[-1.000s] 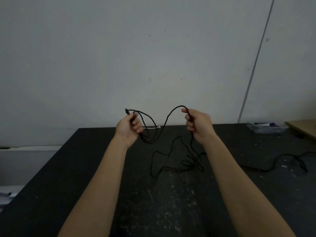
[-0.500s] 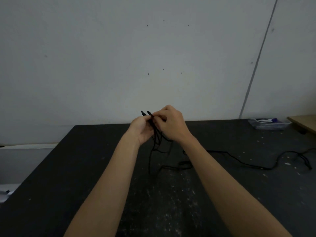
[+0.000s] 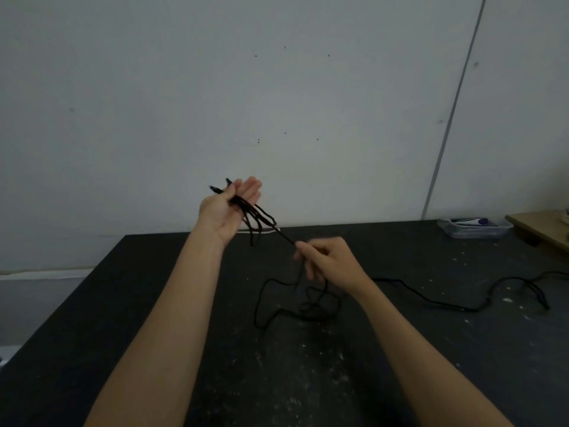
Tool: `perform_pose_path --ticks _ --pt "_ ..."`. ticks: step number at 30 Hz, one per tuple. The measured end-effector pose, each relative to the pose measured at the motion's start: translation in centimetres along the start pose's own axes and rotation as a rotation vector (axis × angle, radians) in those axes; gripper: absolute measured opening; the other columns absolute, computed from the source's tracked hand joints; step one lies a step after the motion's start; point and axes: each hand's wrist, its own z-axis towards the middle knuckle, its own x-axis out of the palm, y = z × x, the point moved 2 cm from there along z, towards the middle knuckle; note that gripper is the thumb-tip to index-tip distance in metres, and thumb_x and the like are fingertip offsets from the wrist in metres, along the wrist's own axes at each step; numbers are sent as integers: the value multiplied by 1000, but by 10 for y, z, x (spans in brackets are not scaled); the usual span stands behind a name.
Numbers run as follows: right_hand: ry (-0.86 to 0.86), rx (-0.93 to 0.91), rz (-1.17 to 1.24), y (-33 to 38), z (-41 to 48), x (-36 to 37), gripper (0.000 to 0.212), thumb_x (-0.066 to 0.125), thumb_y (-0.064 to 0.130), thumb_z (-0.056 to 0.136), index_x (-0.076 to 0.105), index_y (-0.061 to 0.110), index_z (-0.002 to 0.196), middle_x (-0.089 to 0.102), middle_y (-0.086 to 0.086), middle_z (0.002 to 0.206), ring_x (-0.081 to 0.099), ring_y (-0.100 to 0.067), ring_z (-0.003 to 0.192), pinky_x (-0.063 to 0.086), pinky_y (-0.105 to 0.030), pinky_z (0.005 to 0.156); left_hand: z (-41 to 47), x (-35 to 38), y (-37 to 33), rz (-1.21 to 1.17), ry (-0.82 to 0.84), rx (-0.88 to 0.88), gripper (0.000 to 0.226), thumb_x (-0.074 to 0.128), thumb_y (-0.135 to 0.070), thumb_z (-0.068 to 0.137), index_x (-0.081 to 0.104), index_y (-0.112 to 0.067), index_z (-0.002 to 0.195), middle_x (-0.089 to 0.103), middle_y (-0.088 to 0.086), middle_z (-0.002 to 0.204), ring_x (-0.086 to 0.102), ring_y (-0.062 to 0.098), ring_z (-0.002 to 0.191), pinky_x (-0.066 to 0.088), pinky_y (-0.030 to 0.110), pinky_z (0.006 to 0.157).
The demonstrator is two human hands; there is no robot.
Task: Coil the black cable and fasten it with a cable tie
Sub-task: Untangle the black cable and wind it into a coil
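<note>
Head view: I am seeing the left hand (image 3: 229, 211) raised palm-up, fingers mostly extended while the thumb is pinning several loops of the black cable (image 3: 257, 217) across the palm. My right hand (image 3: 328, 261), blurred, is pinching one strand; the slack is lying tangled on the black table (image 3: 184, 349).

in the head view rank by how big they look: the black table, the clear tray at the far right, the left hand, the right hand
1. black table, by far the largest.
2. left hand and right hand look alike; the right is blurred, so no ranking.
3. clear tray, slightly smaller, but it sits farther away, so true size is unsure.
</note>
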Motion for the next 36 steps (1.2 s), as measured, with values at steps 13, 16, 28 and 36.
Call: perform_pose_path --ticks 13,16,28,36 --pt "208 242 -101 1 2 24 104 81 64 77 30 29 161 49 10 148 52 -14 135 48 -34 110 -16 21 -8 -24 97 14 29 31 -6 109 59 1 103 78 18 91 78 27 83 63 37 78" --pt "66 232 -199 -2 2 49 76 77 35 93 41 18 157 64 -1 136 63 -15 115 53 -24 96 -21 29 -1 -24 130 -6 29 32 -7 109 59 2 105 77 18 94 78 27 86 63 38 79" --pt "60 429 422 -51 -42 -30 40 64 33 102 62 8 71 31 -4 52 26 -13 40 31 -25 42 -12 2 -50 -70 -16 167 31 27 -7 110 55 4 107 78 19 87 78 28 83 61 35 69" --pt "-125 539 -107 -10 -5 -49 31 73 20 93 71 7 65 51 1 45 43 -15 40 33 -22 40 -41 13 -32 328 196 2 26 37 -4 107 59 8 114 72 25 111 76 30 97 62 33 76"
